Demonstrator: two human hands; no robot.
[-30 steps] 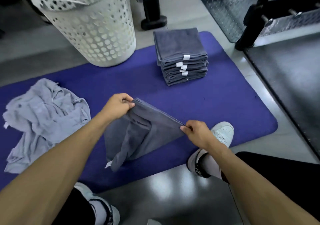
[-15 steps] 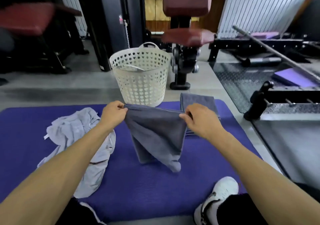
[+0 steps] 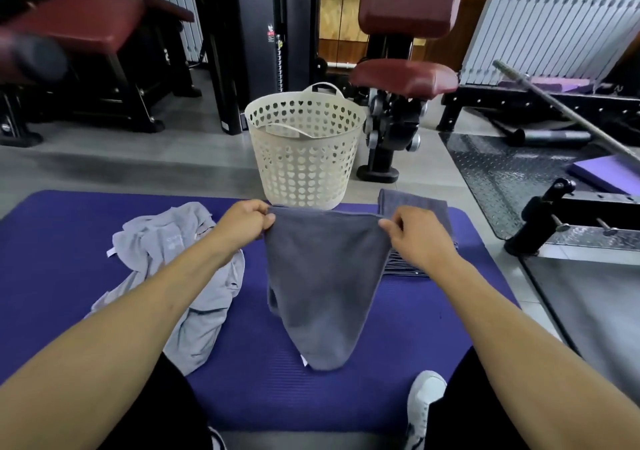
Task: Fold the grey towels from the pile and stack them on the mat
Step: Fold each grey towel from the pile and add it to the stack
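The dark grey terry towel [image 3: 322, 283] hangs doubled above the purple foam mat [image 3: 52, 249], its top corners pinched by the left hand [image 3: 244, 223] and right hand [image 3: 414, 238]. A small white tag at its lower edge is too small to read. Behind the right hand sits the stack of folded grey towels [image 3: 420, 207]; left lies the crumpled pale grey pile [image 3: 173, 269]; beyond stands a cream perforated plastic basket [image 3: 304, 159]. Since a moment ago the towel hangs straighter.
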